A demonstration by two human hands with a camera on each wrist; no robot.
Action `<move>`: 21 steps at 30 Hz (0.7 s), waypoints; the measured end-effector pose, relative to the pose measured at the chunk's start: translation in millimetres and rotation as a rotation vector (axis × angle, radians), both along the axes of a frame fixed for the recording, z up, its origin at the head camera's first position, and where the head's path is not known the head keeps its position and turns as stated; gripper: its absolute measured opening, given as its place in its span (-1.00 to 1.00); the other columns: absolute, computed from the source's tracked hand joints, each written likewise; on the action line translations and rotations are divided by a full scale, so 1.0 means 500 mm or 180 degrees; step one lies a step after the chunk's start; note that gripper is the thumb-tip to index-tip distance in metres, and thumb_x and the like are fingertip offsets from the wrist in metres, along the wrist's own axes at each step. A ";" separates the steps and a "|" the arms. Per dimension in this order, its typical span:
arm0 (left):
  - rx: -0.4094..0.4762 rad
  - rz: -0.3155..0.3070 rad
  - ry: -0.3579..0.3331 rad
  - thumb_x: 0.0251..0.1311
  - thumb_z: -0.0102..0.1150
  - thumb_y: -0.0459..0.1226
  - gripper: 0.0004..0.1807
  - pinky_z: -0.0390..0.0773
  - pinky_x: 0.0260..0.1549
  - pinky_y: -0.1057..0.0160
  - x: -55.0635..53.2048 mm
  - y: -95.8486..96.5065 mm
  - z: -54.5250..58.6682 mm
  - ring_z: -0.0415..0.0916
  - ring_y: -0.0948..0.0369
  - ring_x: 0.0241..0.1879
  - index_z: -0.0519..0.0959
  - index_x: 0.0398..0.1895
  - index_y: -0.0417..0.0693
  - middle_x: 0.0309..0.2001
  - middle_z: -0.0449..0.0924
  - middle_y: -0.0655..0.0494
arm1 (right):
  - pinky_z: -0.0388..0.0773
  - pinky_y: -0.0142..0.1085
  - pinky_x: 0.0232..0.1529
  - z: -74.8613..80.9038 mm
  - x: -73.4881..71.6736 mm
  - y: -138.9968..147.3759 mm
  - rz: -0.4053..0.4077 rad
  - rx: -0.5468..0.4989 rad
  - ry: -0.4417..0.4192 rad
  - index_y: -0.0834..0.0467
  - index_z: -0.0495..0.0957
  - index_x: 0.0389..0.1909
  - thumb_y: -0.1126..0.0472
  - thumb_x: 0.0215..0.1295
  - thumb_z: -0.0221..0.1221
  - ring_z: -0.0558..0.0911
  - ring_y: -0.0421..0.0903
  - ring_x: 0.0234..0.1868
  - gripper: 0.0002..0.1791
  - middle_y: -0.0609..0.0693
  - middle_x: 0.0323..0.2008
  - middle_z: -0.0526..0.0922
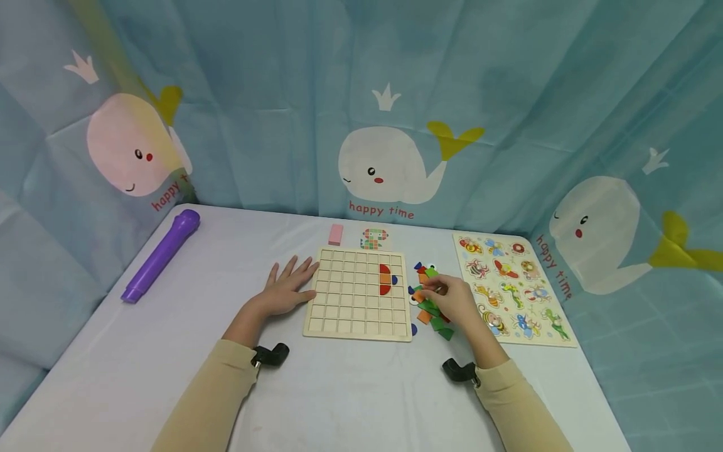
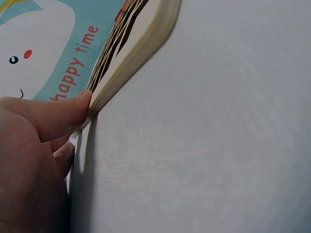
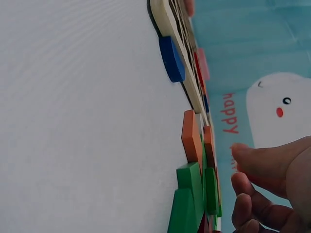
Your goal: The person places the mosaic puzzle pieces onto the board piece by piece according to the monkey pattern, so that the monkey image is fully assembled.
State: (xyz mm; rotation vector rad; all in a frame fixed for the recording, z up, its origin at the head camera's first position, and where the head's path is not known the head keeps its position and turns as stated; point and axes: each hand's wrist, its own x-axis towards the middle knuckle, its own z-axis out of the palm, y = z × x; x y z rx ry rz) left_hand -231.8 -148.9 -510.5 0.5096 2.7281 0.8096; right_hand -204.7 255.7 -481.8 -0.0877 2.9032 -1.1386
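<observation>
The wooden grid board [image 1: 350, 307] lies on the white table, with red and orange pieces [image 1: 385, 279] and a blue half-round piece [image 1: 395, 280] in cells at its right. My left hand [image 1: 282, 292] rests on the table with fingers spread; its thumb touches the board's left edge. Over a pile of coloured wooden pieces [image 1: 443, 333] right of the board hovers my right hand [image 1: 454, 301]. Its fingers are loosely bent, and in the right wrist view a gap shows between thumb and forefinger, with nothing visible in it. Green pieces [image 3: 189, 194] and an orange piece [image 3: 191, 136] lie below it.
A blue round-edged piece [image 3: 171, 59] lies against the board's near right edge. Behind the board are a pink block [image 1: 336, 235] and a small pattern card [image 1: 374, 238]. An insect picture board [image 1: 516, 295] lies at right, a purple microphone-shaped toy [image 1: 160, 257] at far left.
</observation>
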 end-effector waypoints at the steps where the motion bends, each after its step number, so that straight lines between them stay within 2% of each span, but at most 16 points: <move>1: 0.0003 -0.0009 0.0004 0.44 0.05 0.02 -0.20 -0.62 0.46 -0.27 -0.001 0.000 -0.001 -0.48 -0.12 0.62 0.01 0.64 0.08 0.65 -0.17 0.00 | 0.50 -0.33 -0.44 -0.002 0.001 0.003 0.0003 0.0002 0.0004 0.09 0.72 -0.14 0.10 0.28 0.38 0.53 -0.10 -0.37 -0.80 -0.03 -0.31 0.70; 6: -0.0032 -0.0012 -0.0002 0.45 0.04 0.03 -0.20 -0.63 0.47 -0.26 -0.004 -0.002 -0.004 -0.49 -0.10 0.62 0.00 0.64 0.09 0.65 -0.18 0.01 | 0.45 -0.32 -0.47 -0.002 0.007 0.017 0.0064 0.0081 -0.0042 0.10 0.72 -0.11 0.12 0.27 0.39 0.50 -0.09 -0.40 -0.78 -0.03 -0.33 0.69; 15: -0.0033 0.0007 0.0017 0.44 0.04 0.04 -0.19 -0.64 0.46 -0.26 -0.003 -0.001 -0.004 -0.49 -0.10 0.62 0.00 0.64 0.08 0.65 -0.17 0.01 | 0.53 -0.26 -0.25 0.006 0.019 0.054 0.0115 0.0117 -0.0295 0.10 0.70 -0.02 0.12 0.26 0.39 0.57 -0.10 -0.26 -0.71 -0.03 -0.24 0.71; 21: -0.0017 0.0004 0.0028 0.44 0.05 0.04 -0.20 -0.63 0.46 -0.27 -0.004 -0.001 -0.007 -0.49 -0.10 0.62 0.01 0.64 0.08 0.65 -0.17 0.00 | 0.49 -0.25 -0.24 -0.001 0.020 0.059 0.0236 0.0231 -0.0363 0.12 0.71 0.01 0.16 0.26 0.40 0.53 -0.09 -0.25 -0.69 0.00 -0.17 0.71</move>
